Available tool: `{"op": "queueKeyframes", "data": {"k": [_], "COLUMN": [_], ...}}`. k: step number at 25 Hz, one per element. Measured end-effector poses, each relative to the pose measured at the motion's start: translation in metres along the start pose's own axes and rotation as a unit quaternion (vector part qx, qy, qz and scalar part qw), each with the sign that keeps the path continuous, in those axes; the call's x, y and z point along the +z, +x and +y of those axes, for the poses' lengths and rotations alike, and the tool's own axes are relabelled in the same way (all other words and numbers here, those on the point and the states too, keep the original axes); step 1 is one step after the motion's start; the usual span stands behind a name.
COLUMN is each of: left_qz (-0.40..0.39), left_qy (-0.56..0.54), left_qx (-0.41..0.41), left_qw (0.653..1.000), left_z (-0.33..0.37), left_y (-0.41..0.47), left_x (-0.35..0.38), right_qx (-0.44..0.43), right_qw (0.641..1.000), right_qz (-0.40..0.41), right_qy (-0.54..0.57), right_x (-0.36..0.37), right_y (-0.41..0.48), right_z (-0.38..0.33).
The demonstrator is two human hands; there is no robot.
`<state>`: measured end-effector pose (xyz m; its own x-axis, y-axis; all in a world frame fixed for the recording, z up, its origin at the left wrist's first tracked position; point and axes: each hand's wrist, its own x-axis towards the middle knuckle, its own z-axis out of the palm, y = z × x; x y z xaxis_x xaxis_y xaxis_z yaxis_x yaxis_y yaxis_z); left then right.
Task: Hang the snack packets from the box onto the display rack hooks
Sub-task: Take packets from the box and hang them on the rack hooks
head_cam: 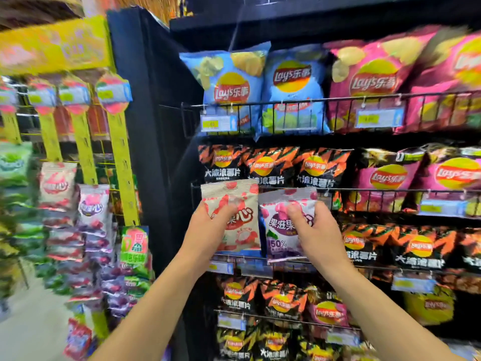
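Both packets are well to the right of the display rack (122, 162), held up in front of the chip shelves (299, 100). The left hand (216, 225) has its fingers curled round the red-and-white packet (244, 230), and the right hand (312, 230) grips the purple packet (279, 239) just beside it. The box is not in view. With both hands full, I'd say the risk is at the rack: no free hand to steady a yellow strip, so a packet's hole could miss its hook and the packet drop. The hung packets (93, 204) already crowd the rack's lower part, and pushing in there might knock one off. The black upright (148, 121) stands between the hands and the rack. The rack is blurred, so I cannot see which hooks are free.
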<state>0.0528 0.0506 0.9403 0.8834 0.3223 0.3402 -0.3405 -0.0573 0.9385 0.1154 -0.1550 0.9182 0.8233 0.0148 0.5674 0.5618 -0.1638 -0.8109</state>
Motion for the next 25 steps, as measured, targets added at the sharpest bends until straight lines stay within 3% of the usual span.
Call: {"op": "queueKeyframes", "data": {"k": [14,19,25], "left_qz": [0.198,0.297,0.347], "left_qy": [0.07,0.081,0.08], "left_qx": [-0.003,0.005,0.013], "left_qw": [0.978,0.952,0.934], "left_z": [0.069,0.091,0.102], "left_y": [-0.083,-0.121,-0.147], "left_x": [-0.083,-0.143,-0.23], "right_qx": [-0.021,-0.023,-0.04], "right_qw": [0.977,0.958,0.953], "right_qz": [-0.173,-0.244,-0.26], "right_qy": [0.126,0.147,0.153], "right_x": [0.091,0.15,0.221], "right_y": [-0.006,-0.038,-0.074], "right_z": [-0.06,-0.093,-0.139]}}
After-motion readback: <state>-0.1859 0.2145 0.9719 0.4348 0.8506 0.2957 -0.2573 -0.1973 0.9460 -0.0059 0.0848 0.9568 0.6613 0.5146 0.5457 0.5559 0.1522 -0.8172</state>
